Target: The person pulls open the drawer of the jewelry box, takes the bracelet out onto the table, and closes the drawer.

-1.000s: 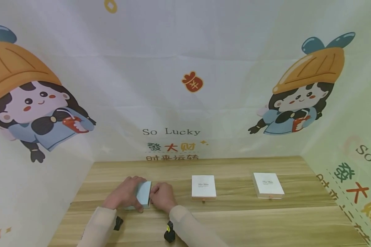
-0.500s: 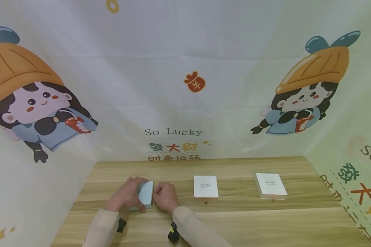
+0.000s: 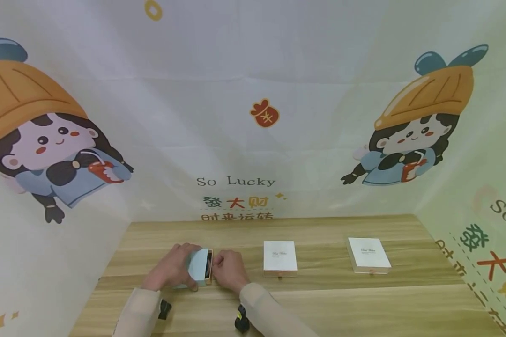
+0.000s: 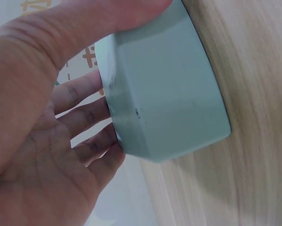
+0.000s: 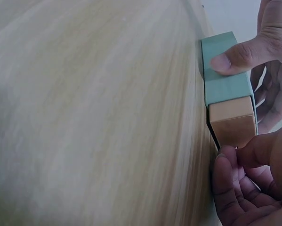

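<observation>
A pale blue-green drawer box [image 3: 197,267] lies at the left of the table. My left hand [image 3: 174,265] grips its sleeve, thumb on the near side and fingers on the far side. In the left wrist view the smooth closed end of the sleeve [image 4: 171,94] faces the palm. From the other end a tan inner drawer [image 5: 232,117] sticks out a short way, and a strip of its dark inside shows in the head view. My right hand [image 3: 229,270] pinches with thumb and forefinger at the drawer's front; the pull there is hidden by the fingertips.
To the right stand a white drawer box [image 3: 280,256] and, farther right, a second white drawer box [image 3: 368,255], each with printed lettering and a small tab in front. Behind the wooden table [image 3: 320,309] hangs a printed cloth [image 3: 312,117]; it also closes off both sides.
The drawer has slid a little out of the sleeve to the right, along with my right hand. The left hand keeps its grip. The head view has shifted slightly.
</observation>
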Demonstrator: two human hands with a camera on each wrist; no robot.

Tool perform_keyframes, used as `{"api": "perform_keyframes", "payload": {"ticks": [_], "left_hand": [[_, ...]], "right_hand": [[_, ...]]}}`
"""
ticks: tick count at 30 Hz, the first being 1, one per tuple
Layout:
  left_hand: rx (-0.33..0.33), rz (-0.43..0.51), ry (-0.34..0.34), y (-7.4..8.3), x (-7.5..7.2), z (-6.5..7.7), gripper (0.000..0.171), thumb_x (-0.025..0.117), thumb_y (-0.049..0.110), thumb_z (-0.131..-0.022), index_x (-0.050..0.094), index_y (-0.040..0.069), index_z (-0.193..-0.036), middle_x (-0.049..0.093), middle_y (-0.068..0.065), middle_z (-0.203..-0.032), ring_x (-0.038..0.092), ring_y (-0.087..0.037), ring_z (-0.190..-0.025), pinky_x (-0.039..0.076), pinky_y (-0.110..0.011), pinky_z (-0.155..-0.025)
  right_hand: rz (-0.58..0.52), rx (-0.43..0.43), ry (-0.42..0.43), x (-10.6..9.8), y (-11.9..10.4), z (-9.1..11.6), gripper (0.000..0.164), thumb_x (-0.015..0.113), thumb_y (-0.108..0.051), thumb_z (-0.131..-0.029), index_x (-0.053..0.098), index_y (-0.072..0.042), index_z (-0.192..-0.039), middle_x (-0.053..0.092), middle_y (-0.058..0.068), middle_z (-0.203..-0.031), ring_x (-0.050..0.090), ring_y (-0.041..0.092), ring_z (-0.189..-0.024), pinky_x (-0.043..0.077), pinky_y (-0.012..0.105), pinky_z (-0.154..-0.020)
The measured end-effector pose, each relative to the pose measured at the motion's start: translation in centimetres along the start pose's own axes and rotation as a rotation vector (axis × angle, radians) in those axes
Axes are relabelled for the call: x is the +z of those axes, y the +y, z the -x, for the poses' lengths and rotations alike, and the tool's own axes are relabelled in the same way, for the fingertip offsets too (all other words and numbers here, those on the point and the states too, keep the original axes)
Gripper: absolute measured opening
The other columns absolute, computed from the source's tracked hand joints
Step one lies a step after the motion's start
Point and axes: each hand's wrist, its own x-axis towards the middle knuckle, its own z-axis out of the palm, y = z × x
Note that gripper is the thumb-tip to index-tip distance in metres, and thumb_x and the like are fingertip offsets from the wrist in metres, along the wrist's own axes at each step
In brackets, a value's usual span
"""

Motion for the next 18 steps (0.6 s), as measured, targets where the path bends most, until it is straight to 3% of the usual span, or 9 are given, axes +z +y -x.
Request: {"api": "perform_keyframes", "payload": {"ticks": [18], "left_hand": [[-0.004, 0.001, 0.01, -0.3, 0.3, 0.0, 0.103, 0.101, 0.014, -0.044, 0.06, 0.012, -0.138, 0.064, -0.007, -0.126, 0.056, -0.026, -0.109, 0.056, -0.051, -0.09]], "right_hand": [[0.026, 0.047, -0.007, -1.8, 0.9, 0.6, 0.013, 0.068, 0.003, -0.083, 0.067, -0.008, -0.075, 0.06, -0.003, -0.069, 0.051, 0.004, -0.063, 0.043, 0.017, -0.055]]}}
